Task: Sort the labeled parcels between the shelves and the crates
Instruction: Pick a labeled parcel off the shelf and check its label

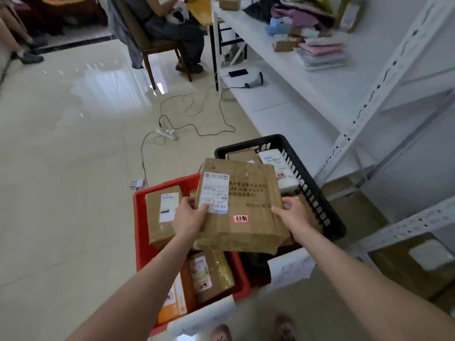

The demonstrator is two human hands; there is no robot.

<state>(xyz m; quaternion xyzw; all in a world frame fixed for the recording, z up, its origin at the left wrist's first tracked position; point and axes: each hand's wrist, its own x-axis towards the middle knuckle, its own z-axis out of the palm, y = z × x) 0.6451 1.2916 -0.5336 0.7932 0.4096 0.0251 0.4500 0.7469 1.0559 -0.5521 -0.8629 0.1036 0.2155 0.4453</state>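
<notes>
I hold a flat brown cardboard parcel (246,207) with a white shipping label and a small red sticker above the two crates. My left hand (189,217) grips its left edge, thumb on the label. My right hand (293,212) grips its right edge. Below on the left stands a red crate (140,217) with several brown and orange labeled parcels. To the right, a black crate (317,193) holds a white parcel (278,168) and brown ones, partly hidden by the held parcel.
White metal shelving (369,119) runs along the right, with folded clothes, small boxes, a phone and a barcode scanner (256,80); brown parcels lie on its lowest level. A power strip (167,132) and cables lie on the tiled floor. A person sits on a chair at the back.
</notes>
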